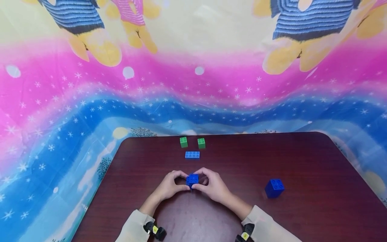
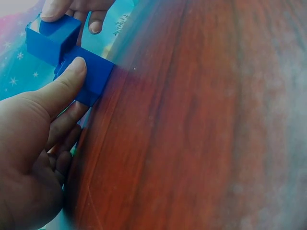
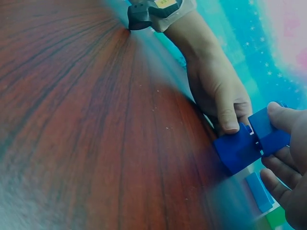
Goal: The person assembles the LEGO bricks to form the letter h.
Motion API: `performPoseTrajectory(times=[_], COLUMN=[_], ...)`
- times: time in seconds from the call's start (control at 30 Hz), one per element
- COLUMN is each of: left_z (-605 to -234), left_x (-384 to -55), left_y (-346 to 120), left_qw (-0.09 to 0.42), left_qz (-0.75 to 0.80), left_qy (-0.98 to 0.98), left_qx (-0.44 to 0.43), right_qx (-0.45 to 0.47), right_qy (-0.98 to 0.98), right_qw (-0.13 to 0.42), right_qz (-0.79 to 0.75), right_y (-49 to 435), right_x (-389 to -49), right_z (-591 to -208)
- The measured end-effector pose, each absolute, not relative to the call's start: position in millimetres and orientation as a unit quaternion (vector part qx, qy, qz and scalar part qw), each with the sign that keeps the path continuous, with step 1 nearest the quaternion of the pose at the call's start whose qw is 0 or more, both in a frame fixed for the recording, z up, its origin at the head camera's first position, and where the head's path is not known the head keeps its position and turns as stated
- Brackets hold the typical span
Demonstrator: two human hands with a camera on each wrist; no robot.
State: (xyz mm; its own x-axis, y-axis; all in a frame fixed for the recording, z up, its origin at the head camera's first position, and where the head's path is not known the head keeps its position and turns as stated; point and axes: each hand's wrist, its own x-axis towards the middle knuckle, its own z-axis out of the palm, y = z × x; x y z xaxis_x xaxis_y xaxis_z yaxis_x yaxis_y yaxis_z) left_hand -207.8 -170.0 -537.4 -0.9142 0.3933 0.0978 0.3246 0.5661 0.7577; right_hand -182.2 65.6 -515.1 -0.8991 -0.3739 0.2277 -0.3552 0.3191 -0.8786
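Near the middle of the table, two dark blue toy bricks meet at an offset between my hands. My left hand [image 1: 168,185] pinches the lower brick [image 2: 98,74], its thumb flat on the side. The upper brick [image 3: 269,132] is gripped by my right hand [image 1: 214,185] between thumb and fingers. In the right wrist view studs show at the seam, with a small gap there; whether the bricks are locked together I cannot tell. The head view shows the studded top of the blue brick pair [image 1: 192,178].
Beyond the hands lies a lighter blue eight-stud brick [image 1: 192,155]. Two green bricks, one left [image 1: 183,142] and one right [image 1: 201,143], stand near the back edge. A tall dark blue block [image 1: 274,188] stands at the right. A patterned cloth [image 1: 223,84] hangs behind the table [image 1: 235,154].
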Motion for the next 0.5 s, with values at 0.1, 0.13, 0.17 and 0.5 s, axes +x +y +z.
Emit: performPoseTrajectory(times=[0.1,0.13,0.17,0.5], left_z=[-538.0,-538.0,-537.8,-537.2], left_x=[-207.4,-207.3,-207.3,-207.3], left_y=[-170.0,-170.0,-170.0,-169.2], left_qw=[0.039,0.040,0.040,0.038], left_qz=[0.419,0.420,0.421,0.425], left_qy=[0.884,0.883,0.883,0.881], left_qx=[0.204,0.203,0.204,0.206], right_qx=[-0.221,-0.221,-0.220,-0.222], right_qy=[0.813,0.813,0.813,0.810], right_qw=[0.008,0.006,0.006,0.009], right_qz=[-0.539,-0.539,-0.540,-0.543], right_y=[64.4,64.1,63.9,63.5], right_x=[-181.7,-181.7,-181.8,-181.8], right_z=[-516.5,-516.7,-516.9,-518.0])
